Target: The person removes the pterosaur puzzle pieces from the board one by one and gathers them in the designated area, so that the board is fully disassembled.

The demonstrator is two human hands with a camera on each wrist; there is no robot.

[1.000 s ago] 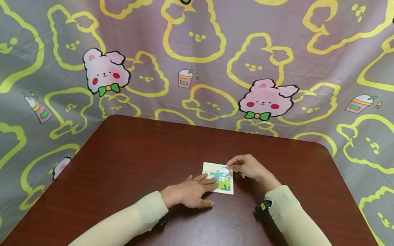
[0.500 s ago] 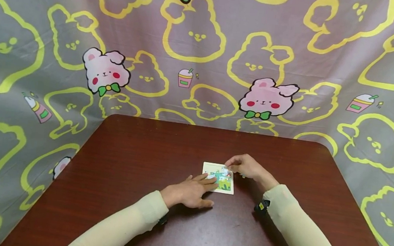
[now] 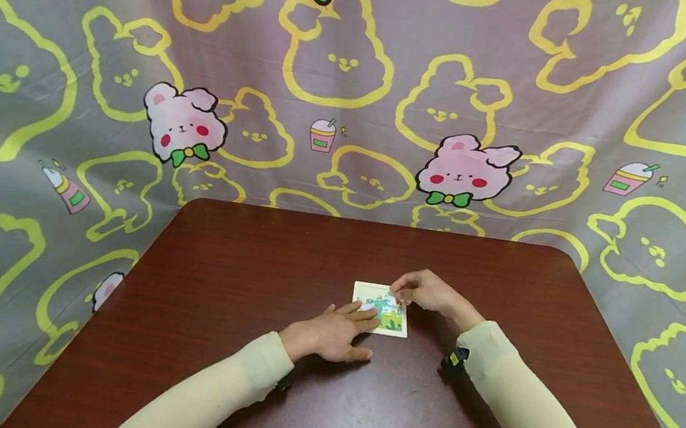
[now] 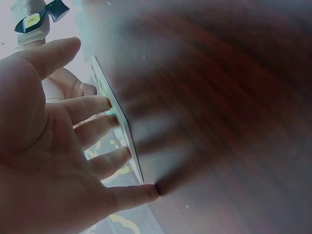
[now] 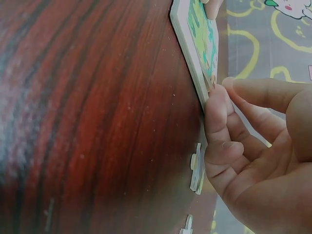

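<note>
while left hand (image 3: pixel 332 334) rests, board (image 3: pixel 366 289) partly beneath — right hand (image 3: pixel 429 292) alongside

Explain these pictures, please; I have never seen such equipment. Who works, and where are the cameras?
There is no robot: a person works bare-handed. The wide picture comes from a camera worn on the head; the two close ones come from wrist cameras, left and right. On the table lies a printed board, with two small pieces near it. The left hand rests straight fingers on the board. The right hand is at the board's far right corner; whether it pinches a piece, I cannot tell.
</note>
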